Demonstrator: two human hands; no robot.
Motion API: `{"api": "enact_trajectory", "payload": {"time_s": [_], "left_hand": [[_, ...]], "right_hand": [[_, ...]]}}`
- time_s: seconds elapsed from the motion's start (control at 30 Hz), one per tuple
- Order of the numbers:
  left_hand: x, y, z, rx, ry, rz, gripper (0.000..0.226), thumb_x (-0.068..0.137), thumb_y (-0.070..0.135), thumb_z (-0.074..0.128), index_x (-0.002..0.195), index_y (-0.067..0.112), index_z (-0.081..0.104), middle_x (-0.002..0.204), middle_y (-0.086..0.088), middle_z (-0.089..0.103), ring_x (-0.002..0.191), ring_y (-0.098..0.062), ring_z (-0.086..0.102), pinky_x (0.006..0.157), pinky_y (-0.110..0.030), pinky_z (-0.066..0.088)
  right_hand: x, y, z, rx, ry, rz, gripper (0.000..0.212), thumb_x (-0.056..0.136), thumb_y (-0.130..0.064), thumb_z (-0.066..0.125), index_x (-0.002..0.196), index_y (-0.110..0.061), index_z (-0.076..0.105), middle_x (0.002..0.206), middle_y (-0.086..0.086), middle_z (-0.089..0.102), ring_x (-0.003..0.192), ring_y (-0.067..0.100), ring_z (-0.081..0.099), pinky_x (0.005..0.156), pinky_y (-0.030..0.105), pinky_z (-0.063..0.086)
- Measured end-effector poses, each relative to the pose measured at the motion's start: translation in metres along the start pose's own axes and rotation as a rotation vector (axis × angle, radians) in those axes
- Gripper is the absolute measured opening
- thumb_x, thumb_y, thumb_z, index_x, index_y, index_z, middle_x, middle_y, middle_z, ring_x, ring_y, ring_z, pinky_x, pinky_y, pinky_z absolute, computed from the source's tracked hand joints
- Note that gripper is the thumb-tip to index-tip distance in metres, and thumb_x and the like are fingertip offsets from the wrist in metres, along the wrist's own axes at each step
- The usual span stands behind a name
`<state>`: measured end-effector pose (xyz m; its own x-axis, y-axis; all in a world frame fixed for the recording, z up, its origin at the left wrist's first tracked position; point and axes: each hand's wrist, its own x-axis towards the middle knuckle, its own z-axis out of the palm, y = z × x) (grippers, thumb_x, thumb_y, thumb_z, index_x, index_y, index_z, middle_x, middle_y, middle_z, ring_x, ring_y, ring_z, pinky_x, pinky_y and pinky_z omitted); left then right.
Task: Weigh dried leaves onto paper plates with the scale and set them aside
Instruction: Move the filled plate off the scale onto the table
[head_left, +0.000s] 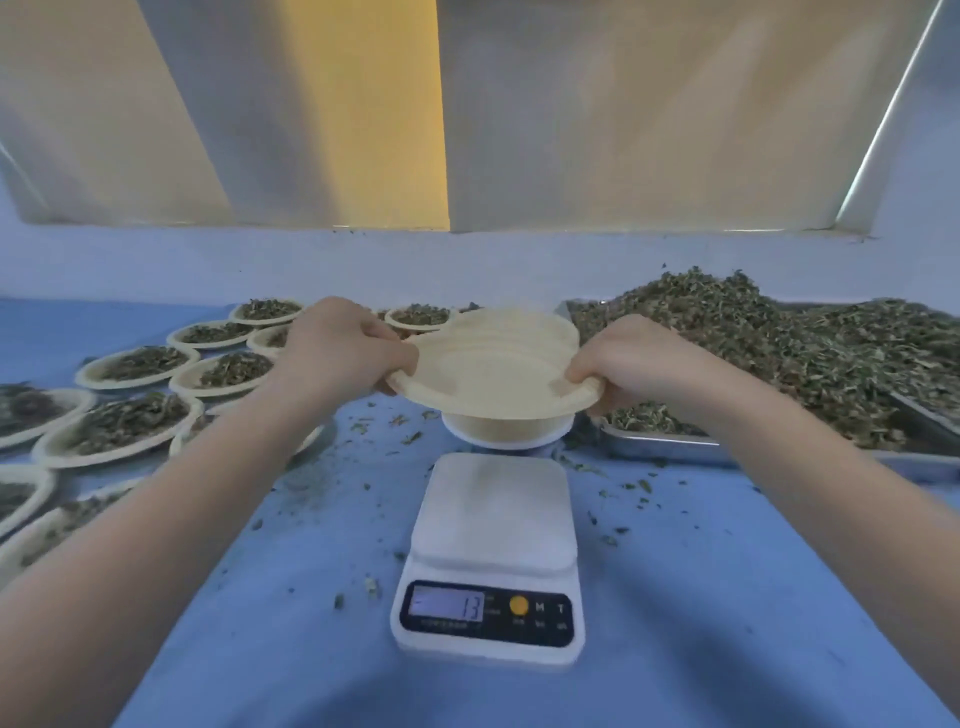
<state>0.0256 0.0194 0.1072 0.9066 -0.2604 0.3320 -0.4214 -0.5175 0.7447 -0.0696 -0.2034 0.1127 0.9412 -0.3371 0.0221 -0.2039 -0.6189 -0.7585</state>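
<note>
**Centre frame: empty plates above the scale**

At bottom centre, your scale (491, 561) reads "13", with "M" and "T" buttons. Your left hand (345, 348) and right hand (631, 361) pinch empty paper plates (493, 364). Dried leaves (753, 343) fill the right tray (660, 447); filled plates (130, 421) sit left.

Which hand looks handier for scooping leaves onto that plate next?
Probably the right hand: the leaf pile lies directly beside it. The left hand sits by the filled plates. Both hands grip the empty plates above the scale.

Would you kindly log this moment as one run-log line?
left hand: grips empty plate | right hand: grips plate | scale: bare
</note>
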Motion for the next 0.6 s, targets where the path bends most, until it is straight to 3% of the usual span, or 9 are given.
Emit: {"api": "enact_trajectory", "payload": {"time_s": [0.03, 0.13, 0.2, 0.3, 0.43, 0.53, 0.6], "left_hand": [[-0.011, -0.010, 0.006, -0.012, -0.003, -0.021, 0.009, 0.066, 0.008, 0.070, 0.059, 0.012, 0.073, 0.059, -0.004, 0.069, 0.042, 0.000, 0.054, 0.045, -0.017, 0.044], [-0.039, -0.038, 0.034, -0.022, -0.006, -0.094, 0.010, 0.069, 0.014, 0.070, 0.062, 0.020, 0.070, 0.056, 0.001, 0.067, 0.051, -0.002, 0.059, 0.047, -0.020, 0.047], [-0.051, -0.053, 0.055, -0.049, -0.011, -0.152, 0.005, 0.073, 0.015, 0.070, 0.074, 0.020, 0.070, 0.067, 0.006, 0.068, 0.069, -0.009, 0.064, 0.058, -0.024, 0.050], [-0.055, -0.072, 0.076, -0.079, 0.007, -0.218, 0.024, 0.076, 0.017, 0.071, 0.100, 0.018, 0.071, 0.087, 0.006, 0.068, 0.082, -0.009, 0.061, 0.074, -0.023, 0.046], [-0.047, -0.080, 0.083, -0.160, -0.013, -0.248, 0.030, 0.074, 0.016, 0.072, 0.104, 0.017, 0.070, 0.097, 0.004, 0.070, 0.087, -0.010, 0.062, 0.084, -0.031, 0.052], [-0.045, -0.084, 0.084, -0.288, -0.039, -0.315, 0.042, 0.073, 0.025, 0.073, 0.113, 0.018, 0.063, 0.102, 0.002, 0.067, 0.094, -0.019, 0.064, 0.091, -0.044, 0.051], [-0.046, -0.090, 0.086, -0.460, -0.028, -0.404, 0.046, 0.076, 0.038, 0.071, 0.115, 0.016, 0.058, 0.110, -0.005, 0.064, 0.096, -0.025, 0.064, 0.093, -0.047, 0.050]], "right_hand": [[-0.008, 0.010, 0.008, 0.016, -0.009, 0.017, 0.023, 0.081, -0.001, 0.059, 0.059, -0.003, 0.053, 0.055, 0.010, 0.051, 0.044, 0.014, 0.054, 0.046, 0.024, 0.049], [-0.020, 0.039, 0.035, -0.003, -0.001, 0.059, 0.020, 0.077, -0.002, 0.056, 0.057, -0.001, 0.052, 0.060, 0.011, 0.047, 0.058, 0.021, 0.048, 0.057, 0.030, 0.042], [-0.021, 0.053, 0.051, -0.021, 0.033, 0.089, 0.018, 0.076, -0.001, 0.053, 0.059, -0.001, 0.049, 0.061, 0.009, 0.046, 0.064, 0.023, 0.046, 0.058, 0.034, 0.044], [-0.014, 0.068, 0.069, -0.130, 0.063, 0.094, 0.026, 0.076, 0.000, 0.049, 0.056, -0.009, 0.035, 0.058, 0.007, 0.036, 0.066, 0.023, 0.041, 0.060, 0.034, 0.037], [-0.006, 0.078, 0.078, -0.127, 0.113, 0.122, 0.027, 0.079, -0.004, 0.047, 0.057, -0.011, 0.033, 0.056, 0.004, 0.036, 0.060, 0.022, 0.038, 0.055, 0.029, 0.027], [-0.004, 0.085, 0.079, -0.058, 0.106, 0.108, 0.028, 0.086, -0.029, 0.051, 0.066, -0.011, 0.043, 0.068, 0.002, 0.046, 0.065, 0.018, 0.045, 0.054, 0.031, 0.029], [-0.006, 0.091, 0.078, 0.072, 0.103, 0.127, 0.048, 0.079, -0.059, 0.050, 0.086, -0.013, 0.059, 0.086, 0.002, 0.060, 0.082, 0.019, 0.058, 0.066, 0.033, 0.043]]}}
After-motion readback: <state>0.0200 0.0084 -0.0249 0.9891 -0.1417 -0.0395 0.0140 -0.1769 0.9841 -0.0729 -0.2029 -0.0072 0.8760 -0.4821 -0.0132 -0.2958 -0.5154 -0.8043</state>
